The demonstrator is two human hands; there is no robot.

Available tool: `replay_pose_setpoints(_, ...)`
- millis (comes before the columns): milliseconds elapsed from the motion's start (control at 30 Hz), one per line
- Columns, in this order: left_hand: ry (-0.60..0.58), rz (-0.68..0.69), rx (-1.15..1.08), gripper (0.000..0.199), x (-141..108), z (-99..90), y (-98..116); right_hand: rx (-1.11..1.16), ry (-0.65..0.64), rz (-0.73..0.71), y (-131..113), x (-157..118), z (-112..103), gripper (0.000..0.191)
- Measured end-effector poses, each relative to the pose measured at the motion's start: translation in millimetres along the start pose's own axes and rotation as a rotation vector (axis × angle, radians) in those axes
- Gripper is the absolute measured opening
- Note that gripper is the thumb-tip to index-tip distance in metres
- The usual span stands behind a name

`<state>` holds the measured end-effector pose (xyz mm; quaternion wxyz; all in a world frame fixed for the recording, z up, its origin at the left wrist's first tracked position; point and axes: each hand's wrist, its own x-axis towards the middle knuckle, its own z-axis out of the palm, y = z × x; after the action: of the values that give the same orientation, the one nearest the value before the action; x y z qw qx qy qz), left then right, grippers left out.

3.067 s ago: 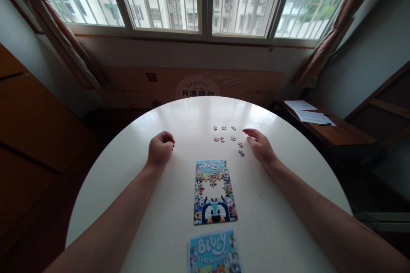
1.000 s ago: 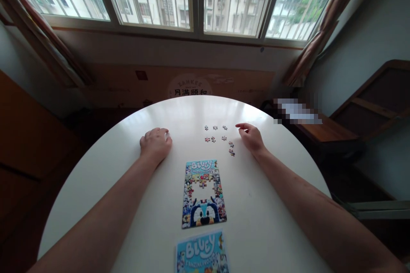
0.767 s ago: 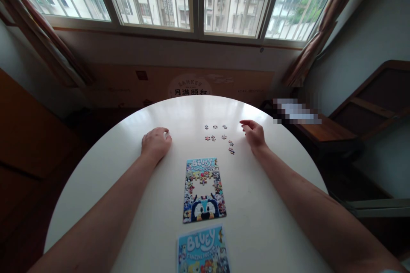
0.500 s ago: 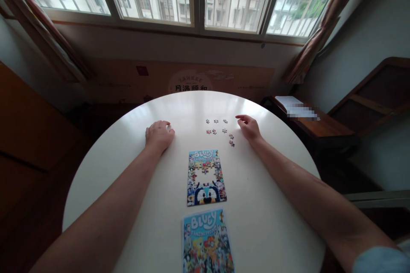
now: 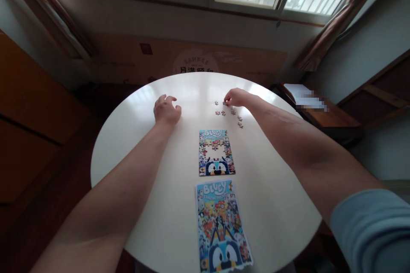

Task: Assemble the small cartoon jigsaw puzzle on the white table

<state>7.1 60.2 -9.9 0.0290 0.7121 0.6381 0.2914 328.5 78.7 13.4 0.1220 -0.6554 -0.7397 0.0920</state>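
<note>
Puzzle piece sits at bunched right hand; left hand curls half-open.

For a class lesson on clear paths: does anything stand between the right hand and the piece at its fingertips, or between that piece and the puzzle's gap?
Nothing visible separates the right hand from that piece. Towards the gap, flat pieces and the puzzle's upper part lie between; nothing tall shows.

The puzzle on the table reads "Bluey" in its top band, as does the picture sheet just below, there above "Fanzine Project". A banner behind reads "月满颐和", partly cut off.
</note>
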Motion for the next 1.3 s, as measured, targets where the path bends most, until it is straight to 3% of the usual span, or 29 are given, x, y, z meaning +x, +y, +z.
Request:
replay_pose_setpoints(400, -0.036, -0.048, -0.049, 0.035, -3, -0.5, 4, 0.018, -0.050, 0.035, 5, 17, -6, 0.019)
replay_pose_setpoints(667, -0.052, -0.049, -0.073, 0.032, -3, -0.2, 6, -0.117, -0.080, -0.070, 19, 21, -3, 0.028)
replay_pose_setpoints(900, -0.047, -0.040, -0.089, 0.030, -2, 3.7, 3, -0.008, -0.027, 0.000, 7, -5, -6, 0.017)
replay_pose_setpoints(1067, -0.049, -0.009, -0.126, 0.031, 1, 4.9, 1, 0.170, 0.074, -0.009, -5, -23, -23, 0.014)
replay_pose_setpoints(1200, -0.031, 0.042, -0.166, 0.029, 2, 6.3, 0, 0.188, 0.118, -0.129, -26, -52, -41, 0.013)
replay_pose_setpoints(1300, -0.006, 0.104, -0.166, 0.028, 3, 8.0, 0, 0.188, 0.115, -0.285, -53, -96, -45, 0.014)
